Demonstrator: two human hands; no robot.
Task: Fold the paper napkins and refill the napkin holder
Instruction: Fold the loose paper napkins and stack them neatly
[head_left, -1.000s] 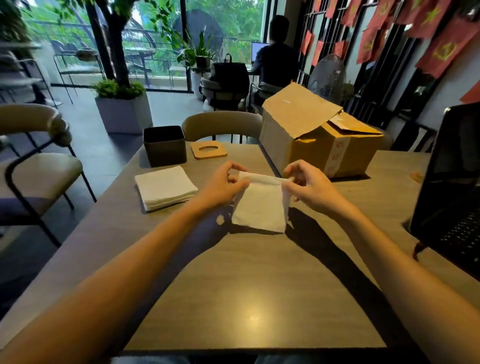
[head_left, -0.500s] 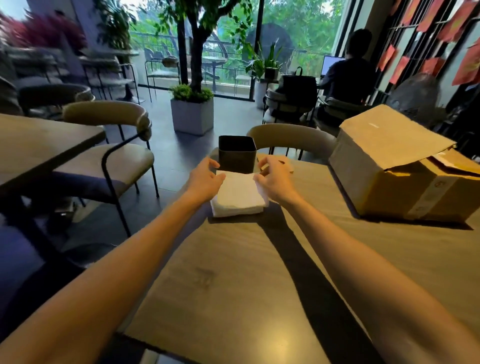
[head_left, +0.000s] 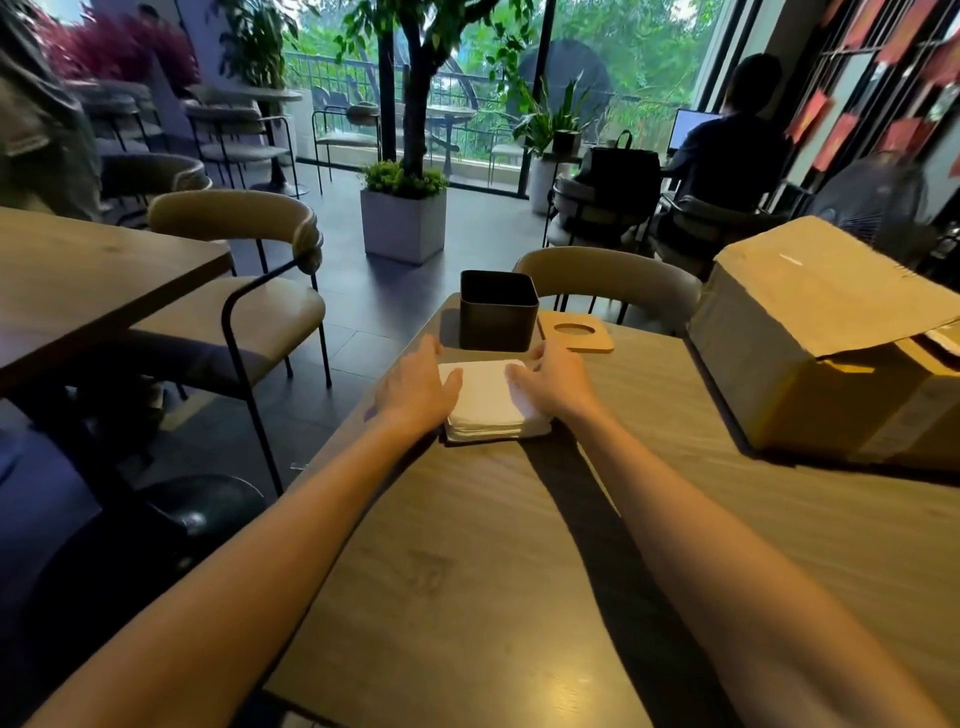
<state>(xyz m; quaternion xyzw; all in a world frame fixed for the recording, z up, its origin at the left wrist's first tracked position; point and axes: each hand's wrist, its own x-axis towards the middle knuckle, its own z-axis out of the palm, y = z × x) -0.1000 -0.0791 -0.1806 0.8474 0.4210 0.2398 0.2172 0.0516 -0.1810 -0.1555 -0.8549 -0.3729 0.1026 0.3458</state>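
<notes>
A stack of folded white napkins (head_left: 485, 397) lies on the wooden table (head_left: 519, 545), just in front of the dark square napkin holder (head_left: 497, 309), whose top is uncovered. My left hand (head_left: 415, 387) rests against the stack's left side with the thumb on top. My right hand (head_left: 553, 382) presses on the stack's right side, fingers curled over its far edge. Both hands clasp the stack between them. The holder's wooden lid (head_left: 575, 334), with an oval slot, lies flat to the right of the holder.
A large cardboard box (head_left: 831, 343) with a raised flap takes up the table's right side. A padded chair (head_left: 608, 275) stands behind the holder, another chair (head_left: 249, 291) and a second table (head_left: 78, 270) to the left. A person sits at a laptop far back.
The single napkin held up between both hands a second ago now lies on the stack. Both hands moved left and forward onto the stack, and my view swung left.
</notes>
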